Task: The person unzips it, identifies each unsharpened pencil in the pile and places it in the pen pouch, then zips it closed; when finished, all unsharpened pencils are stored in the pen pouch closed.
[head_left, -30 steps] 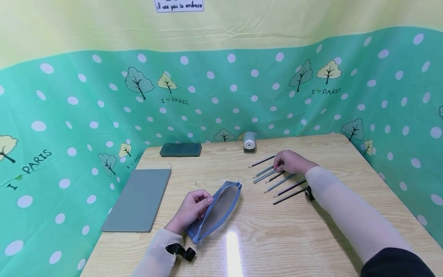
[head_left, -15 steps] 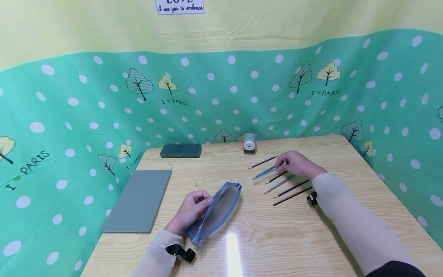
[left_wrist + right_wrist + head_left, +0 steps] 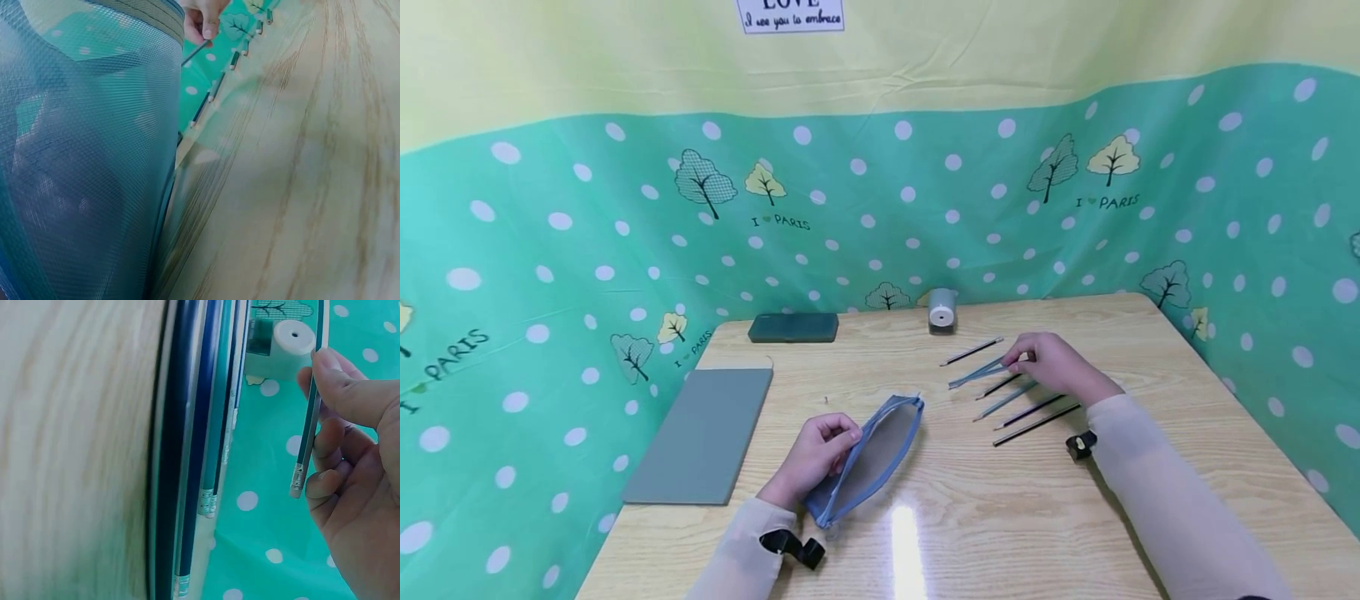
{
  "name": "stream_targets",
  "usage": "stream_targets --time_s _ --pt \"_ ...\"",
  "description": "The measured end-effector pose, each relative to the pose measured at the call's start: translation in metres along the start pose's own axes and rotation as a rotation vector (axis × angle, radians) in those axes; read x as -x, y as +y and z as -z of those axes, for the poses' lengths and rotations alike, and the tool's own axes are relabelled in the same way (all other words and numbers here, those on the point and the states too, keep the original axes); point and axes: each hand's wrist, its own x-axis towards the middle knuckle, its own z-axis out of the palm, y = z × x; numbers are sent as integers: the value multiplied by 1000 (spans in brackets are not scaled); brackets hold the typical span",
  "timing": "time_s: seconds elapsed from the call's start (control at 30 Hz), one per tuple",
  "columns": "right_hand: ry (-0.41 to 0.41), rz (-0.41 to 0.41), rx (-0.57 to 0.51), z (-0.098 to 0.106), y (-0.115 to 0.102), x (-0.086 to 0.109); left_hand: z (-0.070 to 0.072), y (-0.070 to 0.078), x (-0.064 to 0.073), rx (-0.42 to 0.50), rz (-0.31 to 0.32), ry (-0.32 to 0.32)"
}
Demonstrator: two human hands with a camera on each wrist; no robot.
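Observation:
My left hand (image 3: 820, 454) grips the near side of a blue mesh zip pouch (image 3: 904, 454), whose zipped mouth gapes open. In the left wrist view the pouch's mesh (image 3: 94, 162) fills the left side and hides the left fingers. On the right, my right hand (image 3: 1060, 367) pinches a striped pencil (image 3: 306, 440) between thumb and fingers, its eraser end pointing down in the right wrist view. The held pencil slants just above the table. Below and beside it, several dark and blue pencils (image 3: 1030, 427) lie in a slanted row; the right hand covers part of some.
A grey flat board or folder (image 3: 703, 437) lies at the left of the wooden table (image 3: 955, 533). At the back stand a dark green case (image 3: 793, 328) and a white pencil sharpener (image 3: 942, 312). A polka-dot cloth (image 3: 865, 192) hangs behind the table.
The right hand has drawn slightly back to the right, and the pencil in its fingers has shifted and tilted. The left hand and pouch have stayed in place.

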Motion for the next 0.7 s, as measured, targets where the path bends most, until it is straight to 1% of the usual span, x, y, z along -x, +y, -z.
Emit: stream_targets --time_s 0.2,0.33,0.53,0.7 --pt "29 20 21 0 -9 7 -1 1 0 -2 6 8" --pt "38 27 25 -1 -17 7 0 2 0 -4 9 11" --pt "44 61 44 -1 -31 10 -1 3 0 -1 9 13" --pt "53 73 71 -2 -36 10 0 3 0 -3 10 14"
